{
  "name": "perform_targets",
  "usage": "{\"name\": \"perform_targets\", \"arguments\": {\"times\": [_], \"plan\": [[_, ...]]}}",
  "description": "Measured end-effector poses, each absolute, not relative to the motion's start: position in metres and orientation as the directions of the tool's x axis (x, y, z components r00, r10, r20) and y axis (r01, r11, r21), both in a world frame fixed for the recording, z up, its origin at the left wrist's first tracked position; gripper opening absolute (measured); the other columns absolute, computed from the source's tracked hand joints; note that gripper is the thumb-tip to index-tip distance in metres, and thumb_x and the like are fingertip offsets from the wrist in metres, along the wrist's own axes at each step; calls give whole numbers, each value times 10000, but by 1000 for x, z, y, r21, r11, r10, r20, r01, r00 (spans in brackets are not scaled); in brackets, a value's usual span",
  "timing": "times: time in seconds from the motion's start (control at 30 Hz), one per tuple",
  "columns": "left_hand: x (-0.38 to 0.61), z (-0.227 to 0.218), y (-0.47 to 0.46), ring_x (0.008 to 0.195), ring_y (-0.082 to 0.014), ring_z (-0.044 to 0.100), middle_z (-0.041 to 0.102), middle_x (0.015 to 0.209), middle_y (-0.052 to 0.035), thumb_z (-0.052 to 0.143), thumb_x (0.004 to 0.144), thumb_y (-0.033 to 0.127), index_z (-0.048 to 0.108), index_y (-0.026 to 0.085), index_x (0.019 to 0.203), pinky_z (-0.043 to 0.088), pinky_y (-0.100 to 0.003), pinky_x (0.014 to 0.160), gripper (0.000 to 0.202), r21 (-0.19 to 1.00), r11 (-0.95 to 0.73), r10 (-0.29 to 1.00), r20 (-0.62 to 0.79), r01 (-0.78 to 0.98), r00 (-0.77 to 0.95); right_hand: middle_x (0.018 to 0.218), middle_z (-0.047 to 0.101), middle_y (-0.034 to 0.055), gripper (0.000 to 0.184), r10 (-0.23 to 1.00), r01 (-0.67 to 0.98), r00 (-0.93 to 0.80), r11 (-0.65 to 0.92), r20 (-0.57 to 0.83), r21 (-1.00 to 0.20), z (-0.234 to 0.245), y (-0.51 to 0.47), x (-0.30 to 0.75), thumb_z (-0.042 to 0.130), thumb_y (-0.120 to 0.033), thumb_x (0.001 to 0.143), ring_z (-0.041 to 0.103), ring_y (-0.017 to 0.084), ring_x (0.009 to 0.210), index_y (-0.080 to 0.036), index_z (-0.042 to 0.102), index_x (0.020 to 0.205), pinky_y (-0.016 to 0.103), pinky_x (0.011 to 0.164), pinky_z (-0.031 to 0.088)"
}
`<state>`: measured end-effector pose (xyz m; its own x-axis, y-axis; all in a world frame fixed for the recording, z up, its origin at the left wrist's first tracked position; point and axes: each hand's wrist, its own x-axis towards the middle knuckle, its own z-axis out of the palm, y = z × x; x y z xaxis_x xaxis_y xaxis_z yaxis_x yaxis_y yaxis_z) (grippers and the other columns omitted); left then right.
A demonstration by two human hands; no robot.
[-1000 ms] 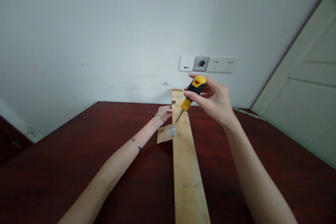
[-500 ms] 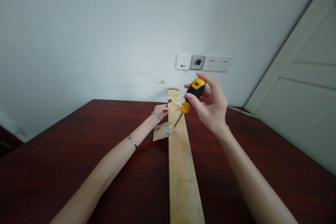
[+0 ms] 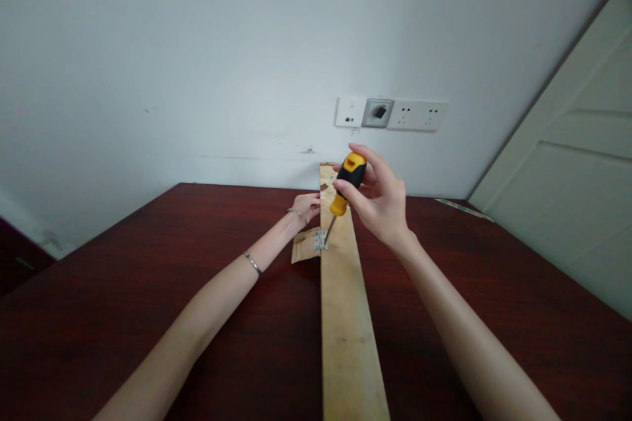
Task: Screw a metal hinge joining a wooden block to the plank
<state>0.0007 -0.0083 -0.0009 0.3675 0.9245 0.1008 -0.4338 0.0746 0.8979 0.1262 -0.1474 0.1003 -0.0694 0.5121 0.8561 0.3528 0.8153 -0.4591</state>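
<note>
My right hand (image 3: 378, 194) is closed around the yellow and black handle of a screwdriver (image 3: 351, 174). The screwdriver leans, its tip down at the right leaf of a small metal hinge (image 3: 320, 241). That hinge joins a long wooden board (image 3: 345, 316) to a short wooden piece (image 3: 305, 246) on its left. My left hand (image 3: 309, 204) grips the left edge of the board, just beyond the short piece; some of its fingertips are hidden by the board.
Beneath everything is a dark red tabletop (image 3: 222, 329). A white wall (image 3: 197, 66) with a row of sockets (image 3: 417, 115) rises behind the board's far end. At right stand a white panelled door (image 3: 582, 164) and a thin pale strip (image 3: 464, 209) near the table's back edge.
My right hand has brought the screwdriver left, so its tip has gone from the bare board onto the hinge. My left hand stays at the board's edge. The view has shifted slightly.
</note>
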Motion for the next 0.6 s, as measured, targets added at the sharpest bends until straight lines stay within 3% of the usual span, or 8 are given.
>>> {"name": "perform_targets", "arguments": {"times": [0.43, 0.6], "plan": [[1, 2, -11, 897, -266, 597, 686, 785, -103, 595, 694, -27, 653, 92, 767, 410, -433, 931, 151, 891, 60, 932, 110, -449, 345, 1252, 618, 50, 522, 535, 358, -74, 802, 841, -479, 100, -149, 125, 644, -370, 816, 676, 226, 986, -292, 483, 1307, 397, 775, 626], [2, -3, -5, 929, -258, 597, 702, 880, -104, 629, 709, 0, 670, 103, 813, 442, -417, 919, 152, 888, 53, 927, 127, -457, 353, 1273, 604, 47, 520, 527, 387, -95, 801, 844, -457, 98, -148, 125, 630, -345, 829, 667, 222, 1006, -294, 467, 1320, 389, 786, 622]]}}
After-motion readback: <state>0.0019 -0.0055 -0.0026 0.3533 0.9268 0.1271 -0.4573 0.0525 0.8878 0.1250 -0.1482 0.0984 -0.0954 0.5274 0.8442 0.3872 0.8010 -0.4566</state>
